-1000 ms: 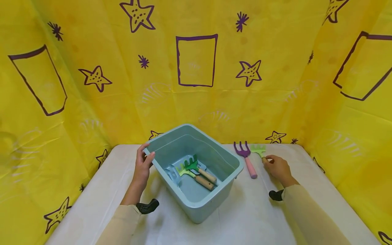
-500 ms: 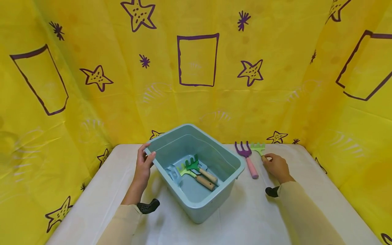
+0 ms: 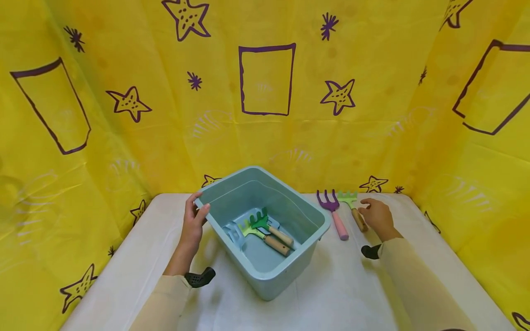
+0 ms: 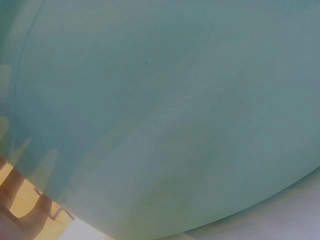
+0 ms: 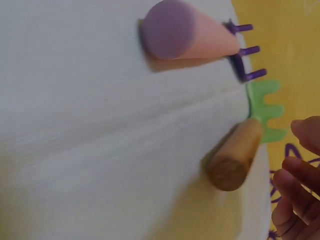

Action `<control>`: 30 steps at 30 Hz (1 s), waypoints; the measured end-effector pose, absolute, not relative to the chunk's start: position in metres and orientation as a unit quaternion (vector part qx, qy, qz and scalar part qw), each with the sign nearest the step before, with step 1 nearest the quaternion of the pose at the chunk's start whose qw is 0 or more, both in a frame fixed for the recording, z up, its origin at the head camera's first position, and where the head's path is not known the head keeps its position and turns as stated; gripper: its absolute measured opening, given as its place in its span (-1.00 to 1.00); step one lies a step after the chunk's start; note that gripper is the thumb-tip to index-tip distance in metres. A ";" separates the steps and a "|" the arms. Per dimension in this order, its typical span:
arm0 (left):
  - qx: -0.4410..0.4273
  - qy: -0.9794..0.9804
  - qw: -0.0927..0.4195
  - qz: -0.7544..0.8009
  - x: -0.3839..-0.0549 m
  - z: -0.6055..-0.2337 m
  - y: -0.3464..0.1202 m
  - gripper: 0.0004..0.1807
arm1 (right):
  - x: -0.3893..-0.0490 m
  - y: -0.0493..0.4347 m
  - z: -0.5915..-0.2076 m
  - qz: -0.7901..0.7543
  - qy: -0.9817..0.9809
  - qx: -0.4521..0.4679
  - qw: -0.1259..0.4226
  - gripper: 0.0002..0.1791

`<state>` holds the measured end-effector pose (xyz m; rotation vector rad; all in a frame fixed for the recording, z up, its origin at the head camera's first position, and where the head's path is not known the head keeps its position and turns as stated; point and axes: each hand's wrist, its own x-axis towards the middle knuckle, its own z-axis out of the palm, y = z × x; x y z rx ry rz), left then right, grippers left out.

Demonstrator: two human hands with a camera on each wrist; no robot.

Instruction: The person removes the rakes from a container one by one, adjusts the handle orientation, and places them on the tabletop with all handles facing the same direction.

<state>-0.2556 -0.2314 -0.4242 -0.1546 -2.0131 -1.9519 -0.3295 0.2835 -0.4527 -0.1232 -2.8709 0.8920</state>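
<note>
A blue-green plastic tub point(image 3: 285, 278) stands on the table, turned cornerwise. My left hand point(image 3: 193, 225) grips its left rim, thumb on the inner side; the left wrist view is mostly filled by the tub's wall point(image 4: 170, 110). A light green toy rake point(image 3: 359, 220) with a wooden handle lies to the tub's right. Just right of that handle is my right hand point(image 3: 377, 218), fingers loosely bent, apart from the handle point(image 5: 235, 155) in the right wrist view. Alongside lies a purple hand fork point(image 3: 339, 224) with a pink handle.
Inside the tub lie a dark green rake point(image 3: 261, 222), another light green rake point(image 3: 275, 245) with a wooden handle, and light blue pieces point(image 3: 235, 235). The white-covered table point(image 3: 339, 294) is enclosed by yellow cloth walls point(image 3: 265, 147) with drawn stars.
My right hand has let go of the light green rake's handle and moved slightly to the right. The rake now lies free beside the purple fork. My left hand stays on the tub's rim.
</note>
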 end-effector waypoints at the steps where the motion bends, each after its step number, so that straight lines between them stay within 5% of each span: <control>1: -0.054 -0.706 0.166 -0.686 -0.256 -0.424 -0.231 -0.47 | -0.329 0.283 -0.449 0.296 -0.952 -0.038 0.073 -0.58; 10: -0.049 -0.711 0.156 -0.684 -0.256 -0.424 -0.232 -0.44 | -0.331 0.275 -0.416 0.330 -0.936 -0.022 0.119 -0.59; 30: -0.043 -0.703 0.155 -0.693 -0.255 -0.423 -0.232 -0.46 | -0.334 0.221 -0.322 0.445 -0.891 0.035 0.087 -0.45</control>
